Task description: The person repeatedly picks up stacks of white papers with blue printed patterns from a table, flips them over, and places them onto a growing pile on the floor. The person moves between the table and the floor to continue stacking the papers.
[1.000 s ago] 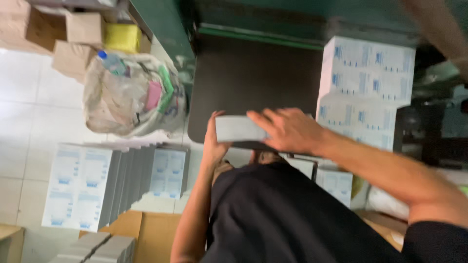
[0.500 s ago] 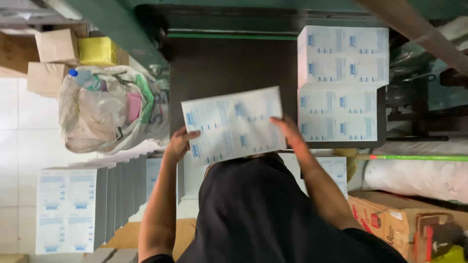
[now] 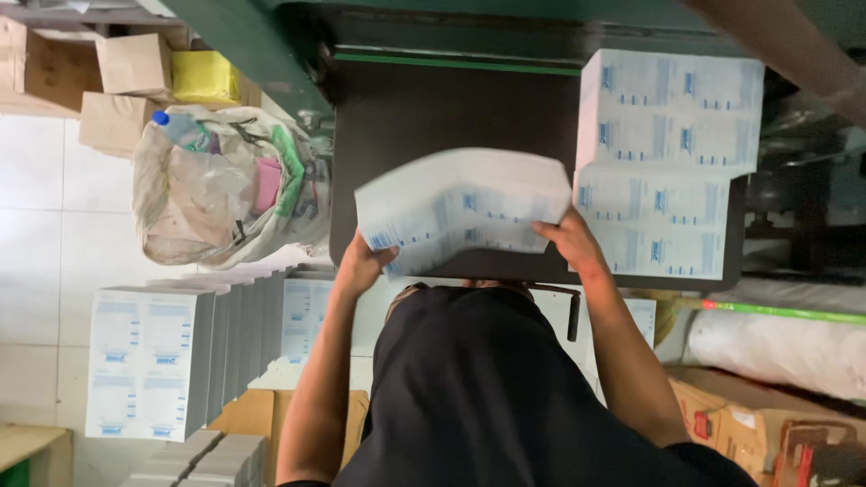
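A thick stack of white printed sheets with blue marks [image 3: 460, 212] is held over the dark work surface [image 3: 451, 108], its near edge fanning and blurred. My left hand [image 3: 363, 263] grips the stack's left corner. My right hand [image 3: 568, 239] grips its right side. Two neat piles of the same printed sheets [image 3: 667, 162] lie on the dark surface just right of the held stack.
A green machine frame [image 3: 244, 45] runs along the top. A bag of rubbish with a bottle [image 3: 216, 185] and cardboard boxes [image 3: 126, 81] stand at the left. Stacks of printed sheets [image 3: 180, 352] stand on the floor lower left. Brown cartons [image 3: 740, 424] sit lower right.
The sheet stack went from a small closed bundle near my body to a wide stack lifted over the dark surface; now it tilts and its near edge fans out.
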